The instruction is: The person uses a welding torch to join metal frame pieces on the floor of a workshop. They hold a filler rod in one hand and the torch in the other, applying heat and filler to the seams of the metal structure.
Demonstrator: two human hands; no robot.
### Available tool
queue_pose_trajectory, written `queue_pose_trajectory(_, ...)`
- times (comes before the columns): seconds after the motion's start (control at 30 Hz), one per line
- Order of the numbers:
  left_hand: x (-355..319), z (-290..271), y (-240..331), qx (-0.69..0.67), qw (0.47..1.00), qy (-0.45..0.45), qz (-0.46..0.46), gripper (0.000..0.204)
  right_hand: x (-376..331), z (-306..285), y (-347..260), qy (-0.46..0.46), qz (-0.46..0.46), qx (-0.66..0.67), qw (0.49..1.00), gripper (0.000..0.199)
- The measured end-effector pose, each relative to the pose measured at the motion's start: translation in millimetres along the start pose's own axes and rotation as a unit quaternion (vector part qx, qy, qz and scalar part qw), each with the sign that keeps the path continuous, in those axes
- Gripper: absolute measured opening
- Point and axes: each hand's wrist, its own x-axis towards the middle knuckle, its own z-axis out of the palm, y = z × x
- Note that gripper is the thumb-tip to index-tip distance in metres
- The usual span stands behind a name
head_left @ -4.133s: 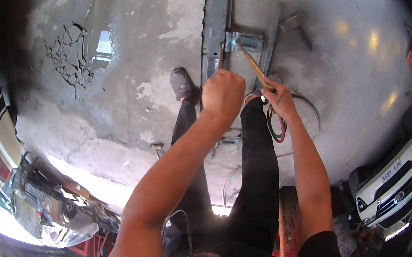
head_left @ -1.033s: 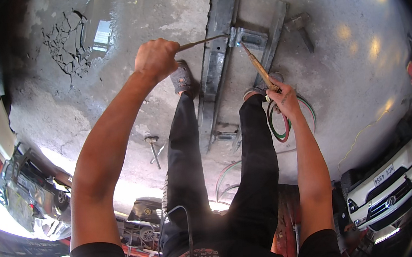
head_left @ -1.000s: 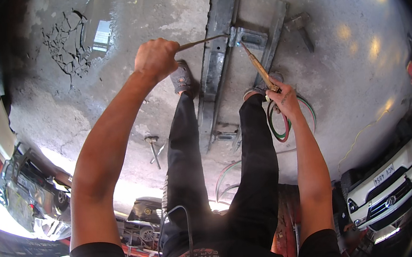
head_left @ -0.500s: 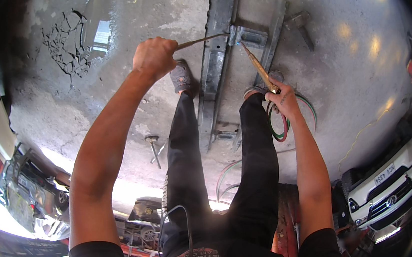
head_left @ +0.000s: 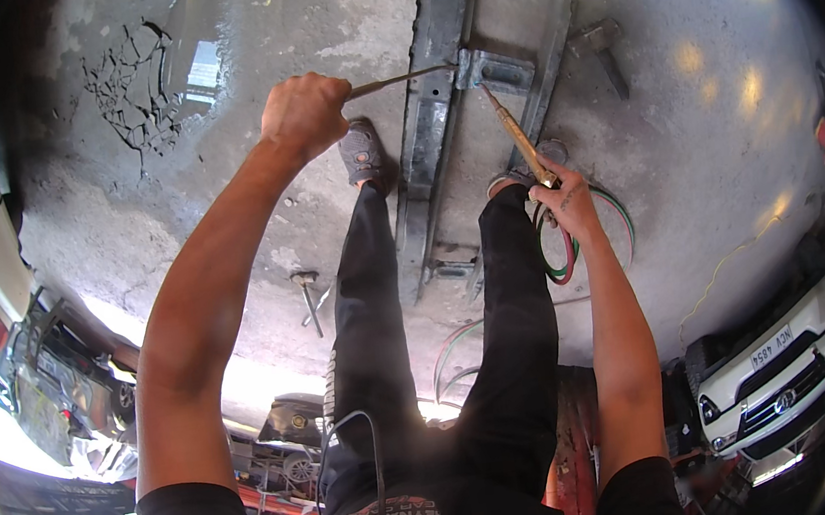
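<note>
"Who has what in hand?"
"The left hand (head_left: 305,115) closes around a thin metal rod (head_left: 399,81), the right hand (head_left: 569,204) around a brass torch (head_left: 517,136), both grips snug."
"Any hazard close by?"
"Red and green hoses (head_left: 562,280) loop beside the right shoe (head_left: 552,152); a snag could jerk the torch aside, turning any heat on that shoe."
"And the bracket (head_left: 501,71)?"
"It lies between a wide steel rail (head_left: 430,105) and a narrower bar (head_left: 548,62). The torch points at its near edge; the rod reaches its left end, though contact I cannot confirm. If the rod slips, the bracket could shift."
"Farther off?"
"A hammer (head_left: 605,56) lies past the bar; a white vehicle (head_left: 771,371) stands at far right."
</note>
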Motion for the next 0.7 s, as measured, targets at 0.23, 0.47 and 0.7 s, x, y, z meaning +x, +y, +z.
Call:
queue_pose_trajectory(0.23, 0.9, 4.3, -4.6, 0.003, 1.0, 0.01, 0.009, 0.016, 4.5, -0.7, 6.9, -0.002, 0.005, 0.007, 1.0, 0.062)
queue_pose_trajectory(0.47, 2.7, 4.4, -7.4, 0.003, 1.0, 0.006, -0.003, 0.014, 4.4, -1.9, 5.2, -0.002, 0.0, 0.015, 1.0, 0.066)
queue_pose_trajectory(0.7, 3.4, 4.7, -10.1, 0.0, 1.0, 0.021, 0.006, 0.013, 3.7, -2.5, 3.3, -0.001, -0.008, -0.008, 1.0, 0.065)
